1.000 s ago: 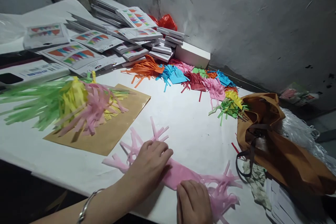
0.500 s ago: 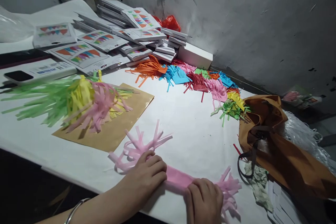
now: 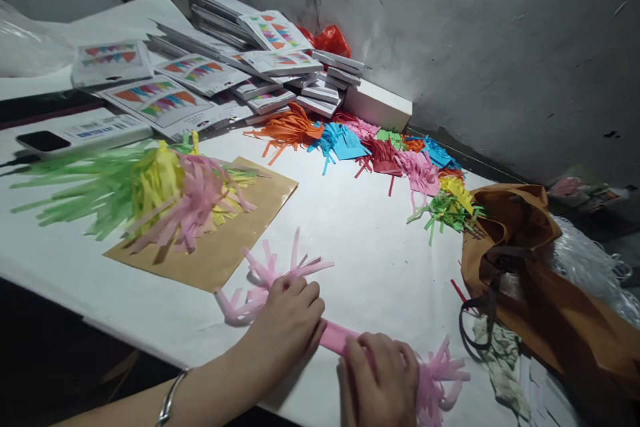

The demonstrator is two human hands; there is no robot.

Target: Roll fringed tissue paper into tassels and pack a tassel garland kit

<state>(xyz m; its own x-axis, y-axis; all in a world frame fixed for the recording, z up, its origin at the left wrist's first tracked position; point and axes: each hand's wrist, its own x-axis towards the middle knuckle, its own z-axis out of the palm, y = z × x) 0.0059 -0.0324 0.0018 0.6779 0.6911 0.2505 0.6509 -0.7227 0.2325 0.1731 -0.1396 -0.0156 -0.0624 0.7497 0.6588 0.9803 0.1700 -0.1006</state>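
A pink paper tassel lies across the white table near its front edge, a flat folded band in the middle and loose fringe at both ends. My left hand is closed over the band's left part, its fingers curled down onto the paper. Toward the other end my right hand grips the band with bent fingers. The undersides of both hands and the thumbs are mostly hidden. Left of them, green, yellow and pink fringed tassels lie on a brown paper sheet.
Folded tassels in several colours line the back of the table. Printed packs are stacked behind, beside a white box. A phone lies at left. A brown bag and crumpled pale cloth are at right.
The pink band between my hands looks narrower. My left hand has shifted slightly right and up, and my right hand's fingers have curled further over the band. The whole view has shifted slightly.
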